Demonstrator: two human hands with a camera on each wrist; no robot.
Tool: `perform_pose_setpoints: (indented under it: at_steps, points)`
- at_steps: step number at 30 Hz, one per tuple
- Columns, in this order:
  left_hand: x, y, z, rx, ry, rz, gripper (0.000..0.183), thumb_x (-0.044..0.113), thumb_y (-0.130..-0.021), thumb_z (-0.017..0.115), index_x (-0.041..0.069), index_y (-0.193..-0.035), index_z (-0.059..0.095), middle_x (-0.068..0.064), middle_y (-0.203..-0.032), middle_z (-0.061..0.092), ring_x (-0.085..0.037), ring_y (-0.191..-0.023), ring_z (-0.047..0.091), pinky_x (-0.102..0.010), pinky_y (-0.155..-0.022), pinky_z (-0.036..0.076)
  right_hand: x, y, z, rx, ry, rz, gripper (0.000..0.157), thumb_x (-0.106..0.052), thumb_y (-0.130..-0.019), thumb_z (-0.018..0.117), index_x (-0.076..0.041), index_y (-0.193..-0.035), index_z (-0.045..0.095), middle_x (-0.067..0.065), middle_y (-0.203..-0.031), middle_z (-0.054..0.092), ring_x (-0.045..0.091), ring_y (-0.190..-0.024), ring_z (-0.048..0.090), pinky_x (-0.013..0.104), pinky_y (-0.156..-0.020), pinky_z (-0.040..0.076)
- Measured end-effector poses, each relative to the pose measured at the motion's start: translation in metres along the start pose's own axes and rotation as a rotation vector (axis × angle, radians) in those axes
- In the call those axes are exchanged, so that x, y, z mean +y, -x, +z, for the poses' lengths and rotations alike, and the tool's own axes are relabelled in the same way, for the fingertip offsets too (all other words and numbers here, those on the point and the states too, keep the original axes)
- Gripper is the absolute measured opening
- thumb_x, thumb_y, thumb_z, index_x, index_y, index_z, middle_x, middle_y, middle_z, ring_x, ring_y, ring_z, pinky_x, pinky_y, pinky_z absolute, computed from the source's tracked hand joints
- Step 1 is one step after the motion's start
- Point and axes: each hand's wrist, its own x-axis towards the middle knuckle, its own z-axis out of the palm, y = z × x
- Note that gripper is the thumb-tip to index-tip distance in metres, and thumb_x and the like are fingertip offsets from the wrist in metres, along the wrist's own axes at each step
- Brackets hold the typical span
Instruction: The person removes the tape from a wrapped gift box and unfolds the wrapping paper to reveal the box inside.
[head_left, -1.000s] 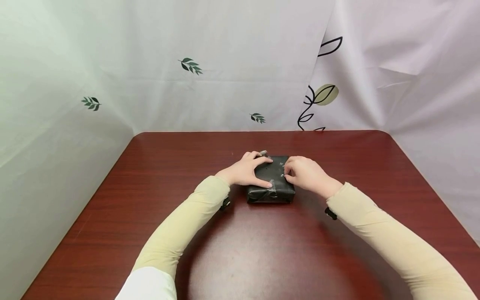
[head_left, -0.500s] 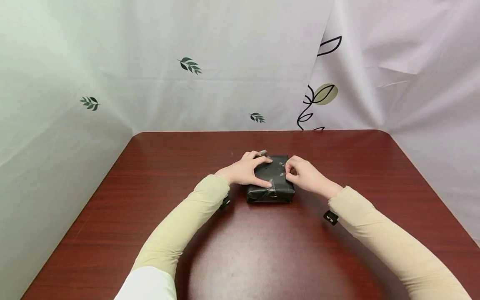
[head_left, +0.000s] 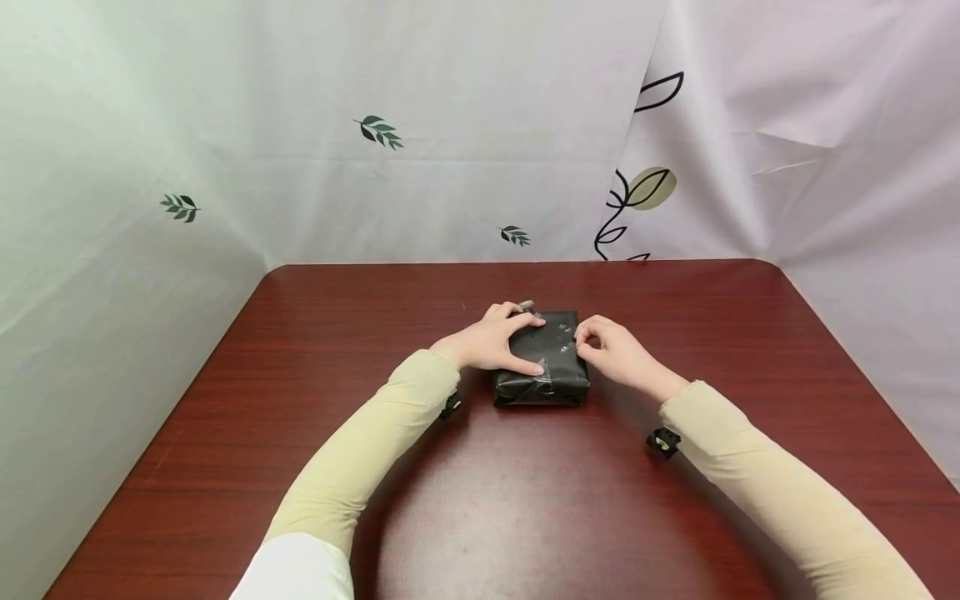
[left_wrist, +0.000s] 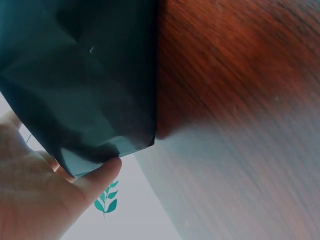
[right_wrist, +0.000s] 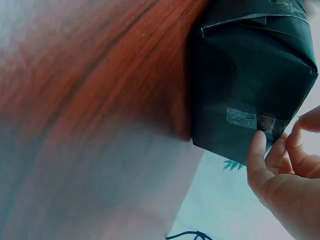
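Note:
A box wrapped in black paper (head_left: pixel 553 340) lies on the table, with clear tape (head_left: pixel 546 383) on its near end. Spread over its left part, my left hand (head_left: pixel 487 342) holds it, thumb and index finger on top; the other fingers go over the far left corner. At the right edge, my right hand (head_left: pixel 618 354) has thumb and index finger drawn together. In the right wrist view, those fingertips meet a strip of clear tape (right_wrist: pixel 242 118) on the box's side and seem to pinch it. A loose tape end (head_left: pixel 527 306) sticks up at the far edge.
The reddish-brown wooden table (head_left: pixel 480 500) extends around the box on all sides. White sheeting with leaf prints (head_left: pixel 379 131) hangs behind and at both sides. A small black wrist camera (head_left: pixel 663 442) sits under my right sleeve cuff.
My right hand has drawn slightly to the right, from over the top face to the box's right edge. The left hand and the box have stayed in place.

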Motion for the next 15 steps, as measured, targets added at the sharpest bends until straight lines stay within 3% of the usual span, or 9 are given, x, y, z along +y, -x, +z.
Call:
perform_pose_setpoints:
  at_steps: [6, 10, 15]
  points:
    - [0.000, 0.000, 0.000, 0.003, 0.003, 0.004, 0.075, 0.057, -0.075, 0.072, 0.032, -0.140, 0.044, -0.005, -0.145, 0.028, -0.023, -0.136, 0.020, -0.041, -0.106, 0.034, 0.004, 0.002, 0.000, 0.006, -0.019, 0.037, 0.008, 0.001, -0.086, 0.055, -0.002, -0.080, 0.059, 0.012, -0.093, 0.059, 0.020, -0.086, 0.055, 0.028, -0.078, 0.044]
    - [0.001, 0.001, -0.001, 0.002, 0.005, -0.003, 0.075, 0.057, -0.075, 0.072, 0.033, -0.140, 0.043, -0.005, -0.145, 0.028, -0.022, -0.136, 0.021, -0.041, -0.105, 0.035, 0.006, 0.001, -0.006, -0.047, -0.059, 0.093, 0.008, -0.005, -0.091, 0.056, -0.002, -0.089, 0.063, 0.012, -0.096, 0.062, 0.021, -0.090, 0.056, 0.031, -0.081, 0.044]
    - [0.002, 0.001, -0.001, -0.006, 0.004, -0.007, 0.074, 0.057, -0.075, 0.071, 0.033, -0.140, 0.043, -0.004, -0.145, 0.028, -0.022, -0.136, 0.020, -0.041, -0.105, 0.035, 0.003, 0.001, -0.011, -0.077, -0.105, 0.179, 0.019, -0.021, -0.093, 0.060, -0.004, -0.099, 0.064, 0.011, -0.097, 0.066, 0.022, -0.091, 0.062, 0.035, -0.082, 0.048]
